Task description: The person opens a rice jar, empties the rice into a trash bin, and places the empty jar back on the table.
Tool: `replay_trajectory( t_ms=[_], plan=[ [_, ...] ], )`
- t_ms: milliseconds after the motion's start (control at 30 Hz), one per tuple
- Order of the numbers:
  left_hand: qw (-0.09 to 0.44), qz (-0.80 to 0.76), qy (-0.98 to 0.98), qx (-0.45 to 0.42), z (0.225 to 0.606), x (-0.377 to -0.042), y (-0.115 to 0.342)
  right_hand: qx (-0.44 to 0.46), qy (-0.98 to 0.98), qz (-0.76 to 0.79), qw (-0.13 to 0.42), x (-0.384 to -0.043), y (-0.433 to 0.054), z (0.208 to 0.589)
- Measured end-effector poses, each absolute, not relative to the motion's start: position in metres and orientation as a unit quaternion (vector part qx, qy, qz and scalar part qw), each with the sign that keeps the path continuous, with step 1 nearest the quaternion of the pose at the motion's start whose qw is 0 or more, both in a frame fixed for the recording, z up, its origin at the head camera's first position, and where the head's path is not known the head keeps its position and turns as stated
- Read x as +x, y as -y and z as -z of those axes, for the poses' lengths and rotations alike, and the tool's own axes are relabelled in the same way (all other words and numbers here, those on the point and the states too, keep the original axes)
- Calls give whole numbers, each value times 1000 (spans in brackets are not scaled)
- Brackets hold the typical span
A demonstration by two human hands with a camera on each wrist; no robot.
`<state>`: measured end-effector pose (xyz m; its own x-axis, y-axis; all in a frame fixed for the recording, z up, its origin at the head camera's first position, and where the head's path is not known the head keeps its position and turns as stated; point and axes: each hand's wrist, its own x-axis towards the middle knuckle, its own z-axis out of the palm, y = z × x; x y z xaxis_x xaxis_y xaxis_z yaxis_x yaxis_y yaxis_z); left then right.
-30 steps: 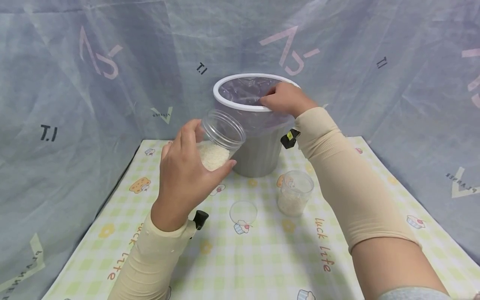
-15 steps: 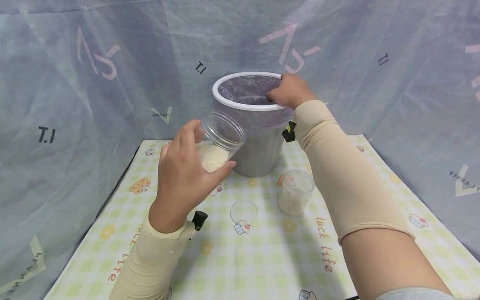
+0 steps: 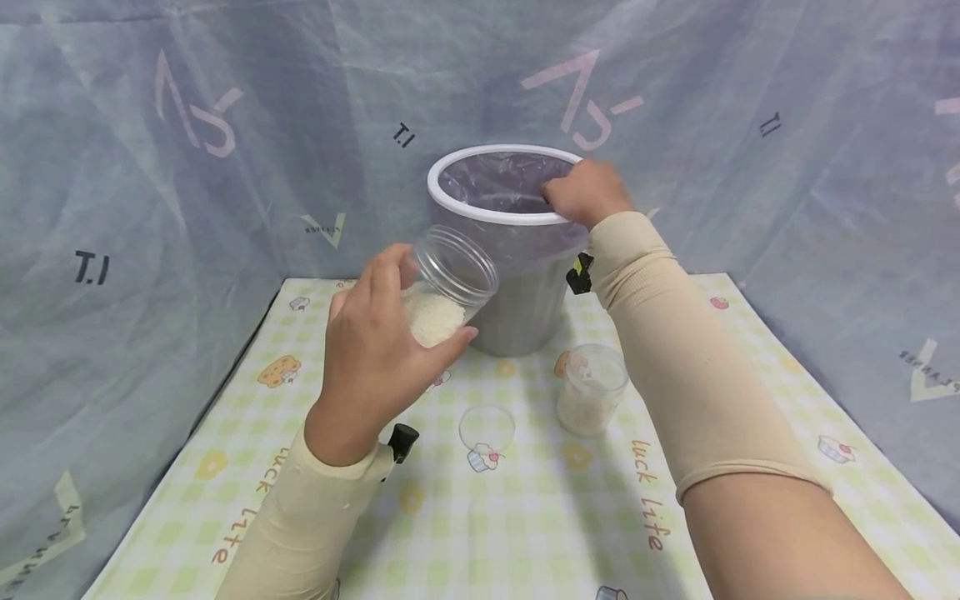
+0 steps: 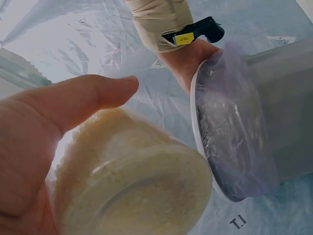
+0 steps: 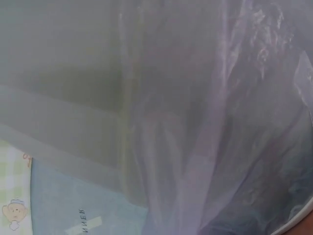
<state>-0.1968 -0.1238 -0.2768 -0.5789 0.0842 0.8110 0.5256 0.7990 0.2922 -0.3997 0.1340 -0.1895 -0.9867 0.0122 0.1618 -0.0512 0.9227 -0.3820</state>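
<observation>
My left hand [image 3: 375, 358] grips a clear plastic jar [image 3: 457, 271] partly filled with white rice [image 3: 433, 318]. The jar has no lid on and leans with its mouth toward the bin. In the left wrist view the jar's base [image 4: 151, 196] faces the camera, below the thumb. My right hand [image 3: 588, 193] reaches over the right side of the white rim [image 3: 495, 218] of a grey trash bin [image 3: 517, 308]. Its fingertips are inside, largely hidden, so any hold cannot be made out. A translucent purple bag [image 3: 510, 179] lines the bin; the right wrist view shows mostly this bag [image 5: 210, 122].
A second clear jar [image 3: 592, 396] holding rice stands right of centre, near my right forearm. A round transparent lid [image 3: 487, 429] lies flat on the checked tablecloth [image 3: 525, 533]. Blue-grey fabric [image 3: 315, 125] encloses the back and sides.
My right hand has moved slightly right along the bin's opening, from deeper over its middle toward the right rim. The left hand and the tilted jar have barely shifted.
</observation>
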Motion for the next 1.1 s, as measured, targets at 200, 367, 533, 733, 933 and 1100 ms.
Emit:
replay_trajectory(
  t_ms=[200,367,533,733,933,1100],
  plan=[
    [418,255,852,-183,276,-198,123,1,975,-204,87,-399,-131,186],
    [418,258,852,-180,277,-199,122,-2,975,-208,78,-398,-133,185],
    [411,258,856,-177,276,-203,124,-7,980,-191,56,-396,-135,183],
    [405,252,862,-171,277,-205,130,-9,987,-160,14,-394,-133,181],
    [419,245,854,-186,267,-211,133,-17,988,-151,0,-394,-129,174],
    [410,242,859,-186,255,-217,135,-25,989,-143,-8,-393,-127,172]
  ],
)
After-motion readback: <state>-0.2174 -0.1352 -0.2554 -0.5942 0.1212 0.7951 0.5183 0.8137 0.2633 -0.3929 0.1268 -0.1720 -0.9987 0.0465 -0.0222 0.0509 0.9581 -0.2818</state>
